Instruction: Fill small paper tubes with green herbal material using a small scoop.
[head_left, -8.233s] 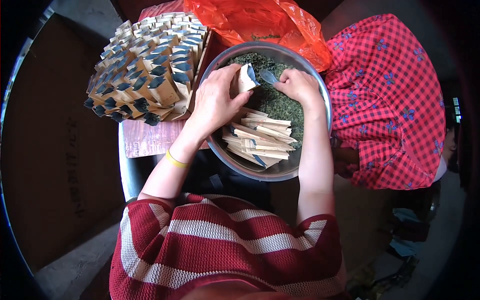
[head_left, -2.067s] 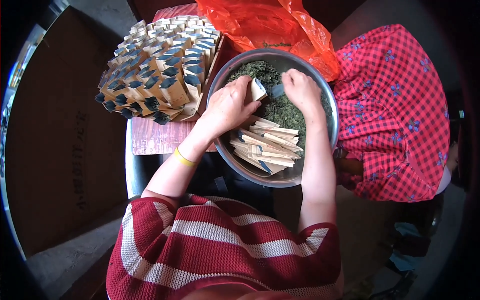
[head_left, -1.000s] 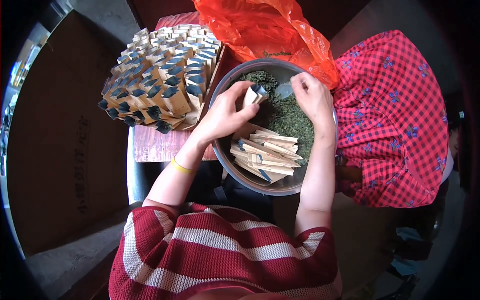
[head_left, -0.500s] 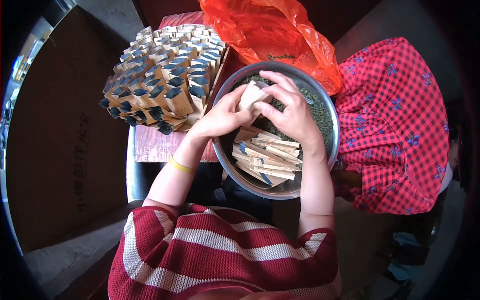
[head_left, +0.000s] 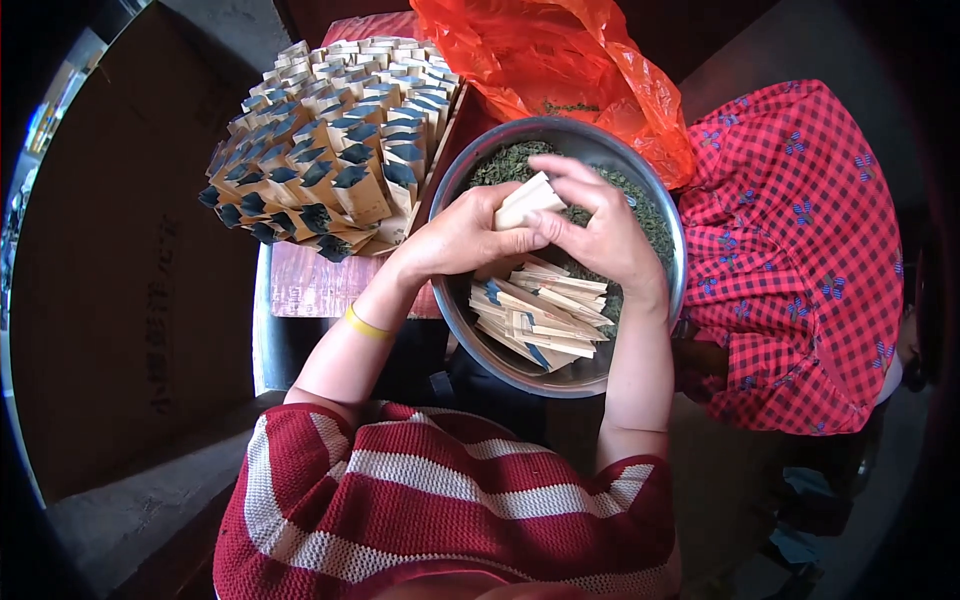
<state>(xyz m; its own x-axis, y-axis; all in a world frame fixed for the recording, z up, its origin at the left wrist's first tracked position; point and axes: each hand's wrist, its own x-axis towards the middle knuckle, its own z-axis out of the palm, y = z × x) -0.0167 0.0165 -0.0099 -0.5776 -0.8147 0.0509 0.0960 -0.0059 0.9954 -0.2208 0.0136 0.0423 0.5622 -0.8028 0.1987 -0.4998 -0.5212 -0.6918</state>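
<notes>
Above a round metal basin (head_left: 450, 345), my left hand (head_left: 462, 232) grips a small tan paper packet (head_left: 528, 201), its fingers wrapped round it. My right hand (head_left: 612, 232) has its thumb against the near side of that packet and its fingers curved over the far side; the index finger is slightly blurred. Dried green leaves (head_left: 650, 225) lie in the basin beneath both hands. A loose pile of flat tan packets with dark blue parts (head_left: 545, 318) rests on the near side of the basin, just below my hands.
Many upright tan packets with open dark tops (head_left: 335, 150) stand packed together on a reddish table (head_left: 335, 290) at left. Behind the basin spreads an orange-red plastic bag (head_left: 560, 50) with some leaves. A person in a red checked garment (head_left: 790, 260) sits close at right. A large cardboard box (head_left: 110, 280) stands far left.
The packet has tilted over to the right and sits slightly lower between my hands. My right hand has shifted a little right and down, its fingers lifting. The view has moved slightly.
</notes>
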